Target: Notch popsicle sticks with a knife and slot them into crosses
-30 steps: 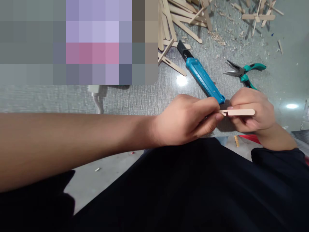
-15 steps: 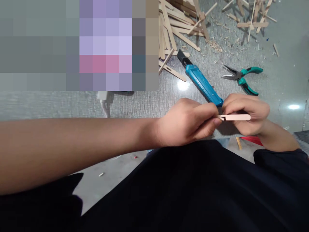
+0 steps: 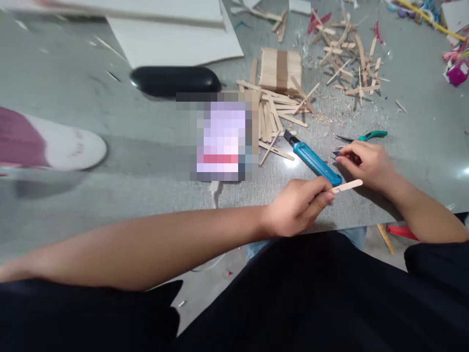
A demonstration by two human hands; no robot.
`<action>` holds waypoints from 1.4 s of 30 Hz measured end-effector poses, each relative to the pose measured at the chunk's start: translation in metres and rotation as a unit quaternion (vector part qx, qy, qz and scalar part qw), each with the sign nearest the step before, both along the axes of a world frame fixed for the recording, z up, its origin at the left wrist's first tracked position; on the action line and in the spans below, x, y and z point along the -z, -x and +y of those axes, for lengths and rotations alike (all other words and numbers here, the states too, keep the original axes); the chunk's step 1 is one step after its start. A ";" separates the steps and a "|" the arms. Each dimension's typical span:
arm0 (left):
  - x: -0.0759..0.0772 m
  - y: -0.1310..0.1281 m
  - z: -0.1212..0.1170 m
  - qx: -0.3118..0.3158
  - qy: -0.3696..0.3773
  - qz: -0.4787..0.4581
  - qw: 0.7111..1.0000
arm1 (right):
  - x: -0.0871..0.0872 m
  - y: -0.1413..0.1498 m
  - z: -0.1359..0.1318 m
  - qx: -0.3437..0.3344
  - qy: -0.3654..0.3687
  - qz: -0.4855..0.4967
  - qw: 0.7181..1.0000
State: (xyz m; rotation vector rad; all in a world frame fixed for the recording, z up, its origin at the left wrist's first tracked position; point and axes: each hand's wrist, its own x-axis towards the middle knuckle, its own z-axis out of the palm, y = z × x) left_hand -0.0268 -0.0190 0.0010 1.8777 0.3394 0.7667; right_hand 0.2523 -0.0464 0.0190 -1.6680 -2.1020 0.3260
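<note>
My left hand (image 3: pixel 298 208) pinches a wooden craft stick (image 3: pixel 351 186) between thumb and fingers. A small notch shows in the stick's edge close to my fingertips, and its rounded end points right. Just above and to the right, my right hand (image 3: pixel 370 164) is closed with the fingers curled. A small dark pointed piece, like a blade, sticks out at its fingertips; most of it is hidden. The teal-handled pliers (image 3: pixel 375 134) lie right behind this hand, which covers part of them. A blue utility knife (image 3: pixel 317 163) lies on the table beside both hands.
Loose craft sticks (image 3: pixel 269 120) lie near a banded stack of sticks (image 3: pixel 280 68). Cut pieces and shavings (image 3: pixel 324 118) are scattered around. A blurred-out phone (image 3: pixel 222 142) with a cable, a black case (image 3: pixel 176 82), white board (image 3: pixel 176 41) and a pink-and-white object (image 3: pixel 73 144) are leftward.
My right hand has moved away from the stick, up toward the pliers. My left hand still holds the stick, now tilted upward at its right end. The camera view has shifted, showing more table.
</note>
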 end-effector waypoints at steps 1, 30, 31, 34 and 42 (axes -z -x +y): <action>0.002 -0.001 -0.001 0.002 0.005 0.013 1.000 | 0.004 -0.001 0.000 0.006 0.001 -0.015 1.000; 0.031 -0.021 -0.003 -0.071 0.251 -0.100 0.960 | -0.026 0.014 0.073 0.105 -0.033 0.352 0.929; 0.030 -0.020 -0.003 -0.069 0.255 -0.096 0.959 | -0.027 0.014 0.063 0.105 -0.029 0.362 0.926; 0.027 -0.014 -0.004 -0.062 0.232 -0.076 0.968 | -0.021 0.009 0.047 0.123 -0.052 0.352 0.927; 0.017 -0.005 -0.001 0.043 -0.054 -0.094 0.993 | 0.012 -0.014 0.052 0.194 -0.103 0.155 0.963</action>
